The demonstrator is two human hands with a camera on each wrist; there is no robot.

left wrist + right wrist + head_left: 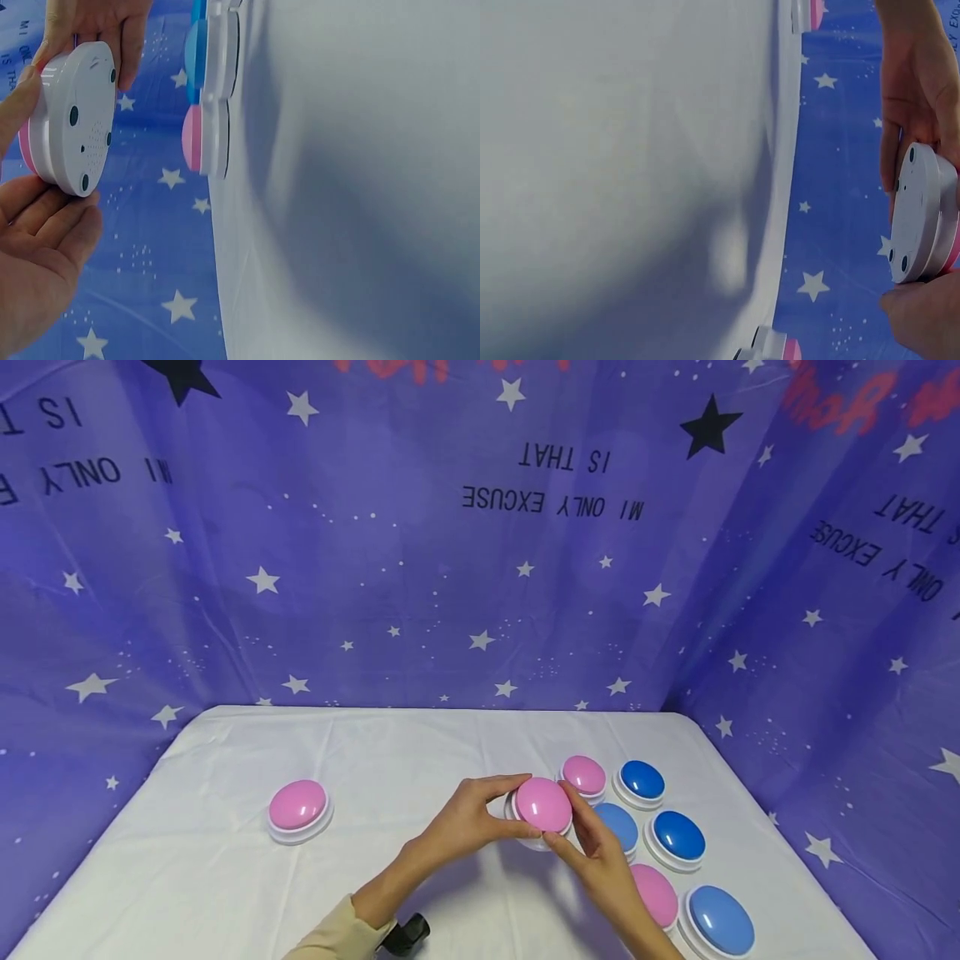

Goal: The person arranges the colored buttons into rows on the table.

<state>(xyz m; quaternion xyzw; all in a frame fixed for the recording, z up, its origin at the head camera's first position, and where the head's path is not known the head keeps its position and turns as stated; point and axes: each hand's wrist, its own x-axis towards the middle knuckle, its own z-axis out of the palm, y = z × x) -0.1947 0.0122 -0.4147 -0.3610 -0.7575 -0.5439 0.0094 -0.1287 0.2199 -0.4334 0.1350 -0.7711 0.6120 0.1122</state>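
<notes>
Both hands hold a round push button [543, 805] with a glossy pink dome and a white base, raised above the table. My left hand [474, 817] grips its left side between thumb and fingers. On the opposite side, my right hand [596, 852] pinches the rim with thumb and fingers. In the left wrist view the white underside [90, 124] faces the camera, with dark round feet and a patch of small holes. The right wrist view shows the same button [919, 214] edge-on between the two hands.
A lone pink button [298, 807] sits at the left of the white-clothed table [390, 760]. On the right stand several more: pink [584, 775], dark blue [642, 780] and light blue [722, 920]. A purple star-patterned curtain [420, 568] encloses the back and sides.
</notes>
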